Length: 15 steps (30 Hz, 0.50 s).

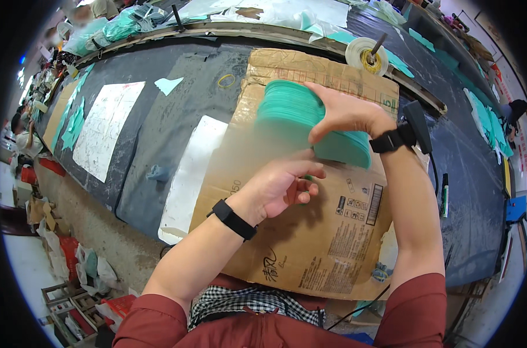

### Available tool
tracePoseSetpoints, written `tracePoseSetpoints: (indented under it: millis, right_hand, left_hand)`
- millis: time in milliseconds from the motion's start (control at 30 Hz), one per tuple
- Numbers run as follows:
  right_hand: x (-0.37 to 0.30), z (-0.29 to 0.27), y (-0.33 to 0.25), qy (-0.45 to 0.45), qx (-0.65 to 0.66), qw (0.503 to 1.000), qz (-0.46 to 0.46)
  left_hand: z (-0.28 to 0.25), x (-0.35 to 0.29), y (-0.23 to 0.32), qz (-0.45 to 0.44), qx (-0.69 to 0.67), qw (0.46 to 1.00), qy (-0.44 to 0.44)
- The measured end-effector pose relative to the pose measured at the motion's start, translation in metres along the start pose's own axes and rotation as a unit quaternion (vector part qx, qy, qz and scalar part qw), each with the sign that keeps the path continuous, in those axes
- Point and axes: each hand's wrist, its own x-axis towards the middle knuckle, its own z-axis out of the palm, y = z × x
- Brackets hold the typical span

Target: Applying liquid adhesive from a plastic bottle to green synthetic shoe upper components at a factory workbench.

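Note:
A thick stack of teal-green cut sheets (289,104) with rounded edges stands on a flattened brown cardboard box (287,243). My right hand (347,113) spans the stack from its right side, thumb in front and fingers behind, gripping it. Just below and in front of the stack is my left hand (284,188), palm turned partly up, its fingers half curled and apart from the thumb. A small bit of green shows by its fingertips; what it is cannot be made out. The stack's left front part is blurred.
A white board (194,174) lies left of the cardboard, near a white paper sheet (108,127) and teal scraps (169,85). A yellow rubber band (226,80) lies behind. A white reel on a spindle (366,56) stands at back right; a marker (445,195) lies right.

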Motion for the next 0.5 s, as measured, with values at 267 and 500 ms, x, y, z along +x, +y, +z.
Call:
tracePoseSetpoints:
  millis: [267, 500]
  right_hand:
    - [0.0, -0.006, 0.017, 0.01, 0.067, 0.997, 0.042]
    - [-0.002, -0.008, 0.024, 0.003, 0.122, 0.992, 0.035]
  left_hand:
    - [-0.006, 0.018, -0.009, 0.03, -0.016, 0.999, 0.015]
    - [-0.002, 0.023, 0.005, 0.027, -0.025, 0.996, 0.075]
